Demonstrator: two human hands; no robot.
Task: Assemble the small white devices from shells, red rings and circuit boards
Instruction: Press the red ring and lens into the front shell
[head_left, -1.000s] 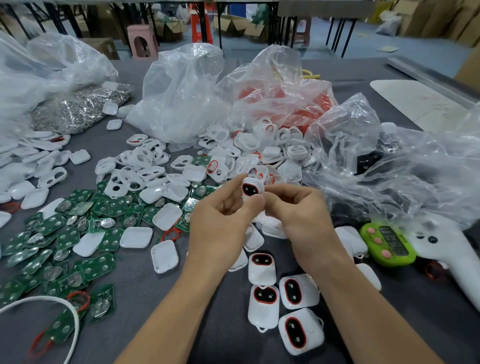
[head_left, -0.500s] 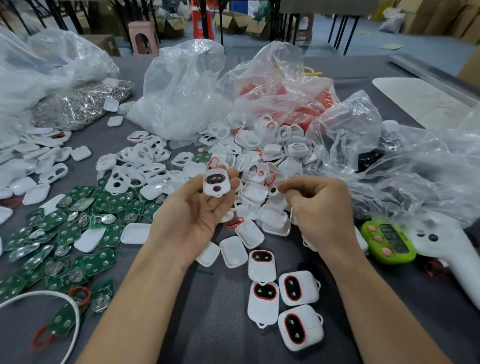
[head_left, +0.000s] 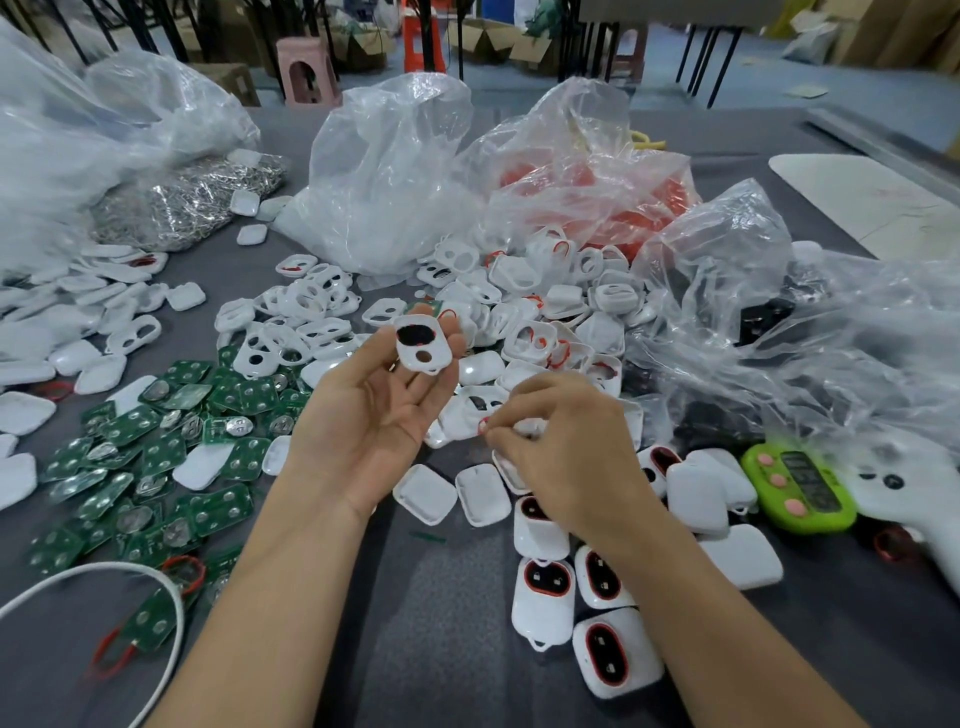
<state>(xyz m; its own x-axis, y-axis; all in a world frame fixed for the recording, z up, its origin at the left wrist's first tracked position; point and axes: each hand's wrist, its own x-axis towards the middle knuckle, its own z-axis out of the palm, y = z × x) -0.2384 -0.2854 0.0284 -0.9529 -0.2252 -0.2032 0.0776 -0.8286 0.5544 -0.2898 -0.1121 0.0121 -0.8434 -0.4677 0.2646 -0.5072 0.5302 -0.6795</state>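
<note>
Clear bags crowd the far side of the grey tabletop (head_left: 415, 639): an almost empty one (head_left: 384, 182) in the middle, one with red parts (head_left: 587, 192) beside it, and a crumpled one (head_left: 779, 338) on the right lying over dark pieces. A heap of silver parts (head_left: 182, 202) sits at the far left. Loose white shells (head_left: 311, 332) spread between the bags and the person, and green boards (head_left: 156, 441) lie in a patch to the left. A white cable (head_left: 104, 577) curves over the boards' near edge. The left grip (head_left: 374, 415) is turned palm up above the shells, fingers mostly straight, with thumb and fingertips holding one shell (head_left: 423, 343). It shows a dark oval opening and a small round hole. The right grip (head_left: 566, 457) is knuckles up, low over the pile, its curled fingertips pinching a red ring (head_left: 483, 425) of which only a bit shows. This wrist covers part of a cluster of finished devices (head_left: 543, 597) with red-rimmed windows lying close in front. Two plain covers (head_left: 426, 493) lie between the forearms. A green timer (head_left: 800, 488) and a white handheld tool (head_left: 909, 493) rest at the right edge. Beyond the tabletop stand a pink stool (head_left: 306, 67), cardboard boxes (head_left: 483, 36) and dark table legs on a grey floor.
</note>
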